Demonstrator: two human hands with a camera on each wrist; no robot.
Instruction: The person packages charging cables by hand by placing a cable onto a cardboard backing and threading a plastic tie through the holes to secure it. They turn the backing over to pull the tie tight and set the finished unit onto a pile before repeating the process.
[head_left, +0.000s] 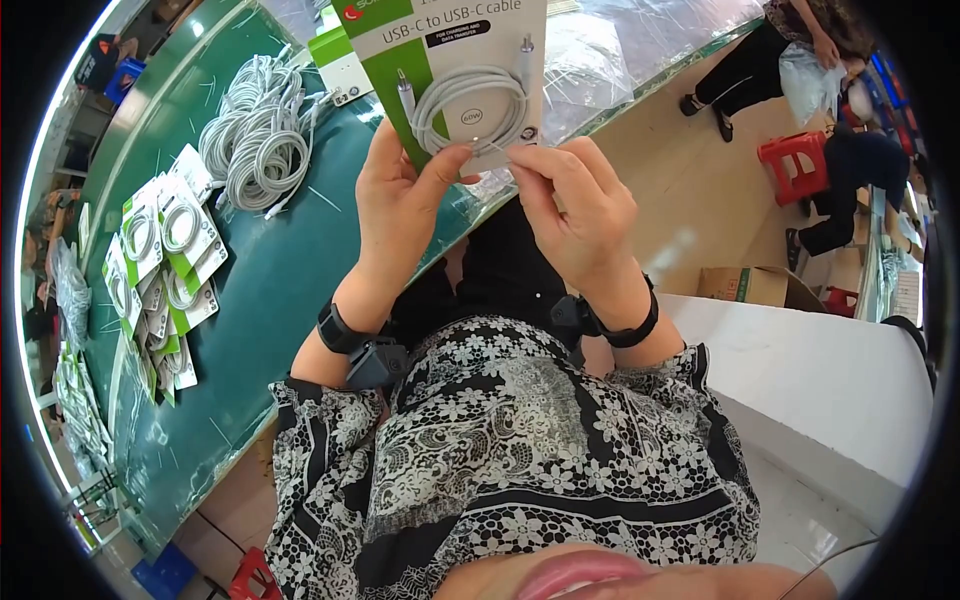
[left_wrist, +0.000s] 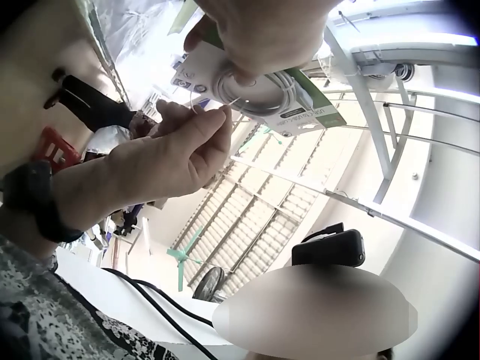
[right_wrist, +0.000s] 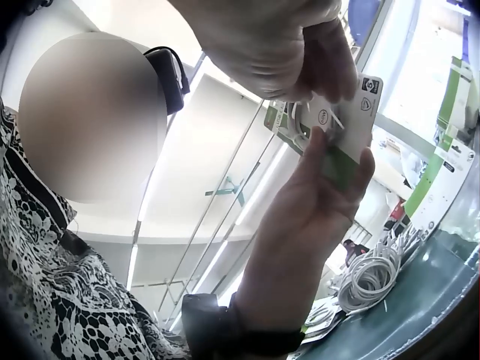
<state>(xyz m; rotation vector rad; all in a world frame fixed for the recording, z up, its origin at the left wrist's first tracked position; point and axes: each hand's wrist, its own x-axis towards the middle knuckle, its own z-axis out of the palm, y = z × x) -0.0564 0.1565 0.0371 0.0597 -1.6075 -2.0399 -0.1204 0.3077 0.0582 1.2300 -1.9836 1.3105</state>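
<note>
A green and white card (head_left: 450, 60) with a coiled white USB-C cable (head_left: 470, 105) on its front is held up before the chest. My left hand (head_left: 405, 205) grips the card's lower left edge, thumb on the front near the coil's bottom. With thumb and forefinger my right hand (head_left: 585, 205) pinches a thin white tie at the coil's lower side. In the left wrist view the tie's ends stick out near the fingertips of the right hand (left_wrist: 191, 150). The right wrist view shows the left hand (right_wrist: 300, 202) behind and below the card (right_wrist: 360, 112).
On the green table (head_left: 290, 290) lie a heap of coiled white cables (head_left: 265, 150) and, at the left, a pile of carded cables (head_left: 165, 260). Loose white ties are scattered about. A white surface (head_left: 800, 360), a cardboard box (head_left: 750, 285) and a red stool (head_left: 795, 165) are at the right.
</note>
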